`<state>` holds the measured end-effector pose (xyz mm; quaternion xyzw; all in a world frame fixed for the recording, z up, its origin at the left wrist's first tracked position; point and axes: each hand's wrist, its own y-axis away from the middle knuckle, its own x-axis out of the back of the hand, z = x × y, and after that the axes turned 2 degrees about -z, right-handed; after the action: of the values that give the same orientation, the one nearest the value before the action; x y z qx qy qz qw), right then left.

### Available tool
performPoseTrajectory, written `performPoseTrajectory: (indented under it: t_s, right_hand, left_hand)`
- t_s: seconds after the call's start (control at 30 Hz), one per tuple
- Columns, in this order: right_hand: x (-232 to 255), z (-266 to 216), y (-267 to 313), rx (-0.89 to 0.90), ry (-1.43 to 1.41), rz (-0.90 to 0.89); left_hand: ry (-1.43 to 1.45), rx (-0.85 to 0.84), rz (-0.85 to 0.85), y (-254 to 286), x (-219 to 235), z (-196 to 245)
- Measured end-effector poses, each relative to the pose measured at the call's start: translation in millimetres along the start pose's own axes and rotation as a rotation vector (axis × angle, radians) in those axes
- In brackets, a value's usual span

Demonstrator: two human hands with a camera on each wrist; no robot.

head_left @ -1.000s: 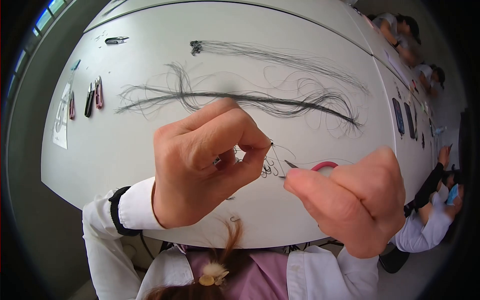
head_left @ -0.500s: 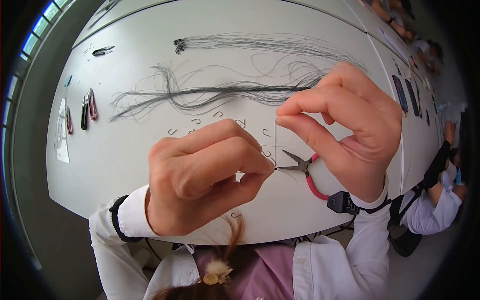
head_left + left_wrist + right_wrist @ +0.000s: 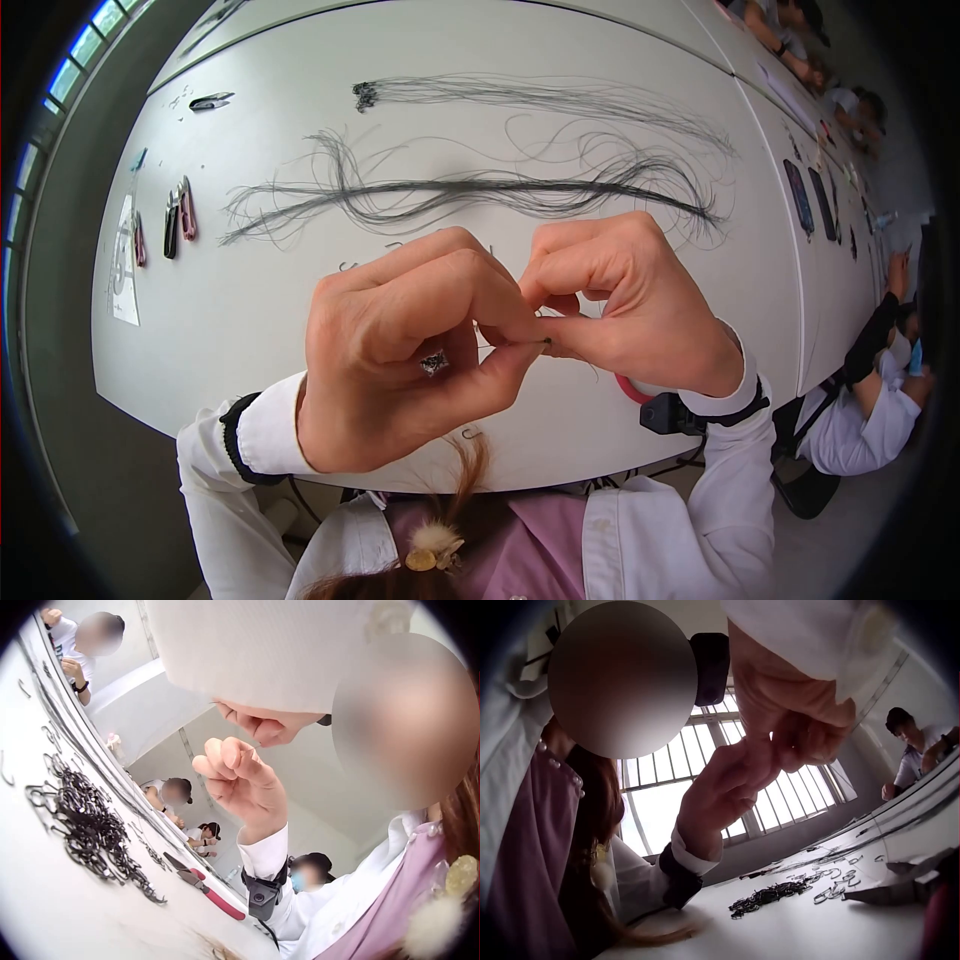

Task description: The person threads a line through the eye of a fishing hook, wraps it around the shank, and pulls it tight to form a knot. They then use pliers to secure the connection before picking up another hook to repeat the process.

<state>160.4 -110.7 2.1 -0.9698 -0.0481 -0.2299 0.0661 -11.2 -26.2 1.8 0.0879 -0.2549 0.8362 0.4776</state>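
In the head view the left hand (image 3: 415, 350) pinches a small dark piece (image 3: 547, 342) with a fine thread between thumb and forefinger. Right beside it the right hand (image 3: 635, 305) has thumb and forefinger pressed together at the same spot, pinching the thread. A short line (image 3: 255, 748) shows between the two hands in the left wrist view. Under them on the table lies a heap of dark fish hooks (image 3: 90, 825), mostly hidden from above. Red-handled pliers (image 3: 202, 885) rest open near the heap, largely covered by the right hand in the head view.
A long bundle of dark line (image 3: 480, 187) crosses the table (image 3: 220, 340), with a second bundle (image 3: 520, 92) behind it. Several cutters (image 3: 187, 210) lie at the left, another (image 3: 211, 101) farther back. Phones (image 3: 798, 198) are at the right; other people sit beyond.
The right hand has risen from low right, drawn the thread upward, then come down against the left fingertips. The left hand has stayed nearly in place, keeping its pinch.
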Motion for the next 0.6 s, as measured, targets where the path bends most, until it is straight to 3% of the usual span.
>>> performPoseTrajectory:
  t_s: [0.13,0.2,0.33,0.4,0.53,0.6]
  right_hand:
    - [4.1,-2.5,0.5,-0.058,0.048,-0.033]
    - [6.6,2.3,1.1,0.073,0.237,0.019]
    - [12.0,0.1,-1.8,0.131,0.184,0.034]
    - [12.0,3.7,-2.3,0.179,-0.147,-0.131]
    - [-4.9,-3.1,-1.4,0.169,-0.391,-0.081]
    - [-5.1,-12.2,0.0,-0.24,-0.652,-0.053]
  left_hand:
    - [0.078,0.022,-0.007,1.6,2.0,-2.5]
    - [0.096,0.057,-0.024,2.0,4.0,-0.5]
    - [0.127,0.082,0.02,2.8,3.1,-1.7]
    - [0.241,0.183,0.062,4.1,2.2,-1.9]
    - [0.315,0.185,0.125,4.1,0.7,-7.3]
    - [0.332,0.196,0.149,3.9,0.3,-7.6]
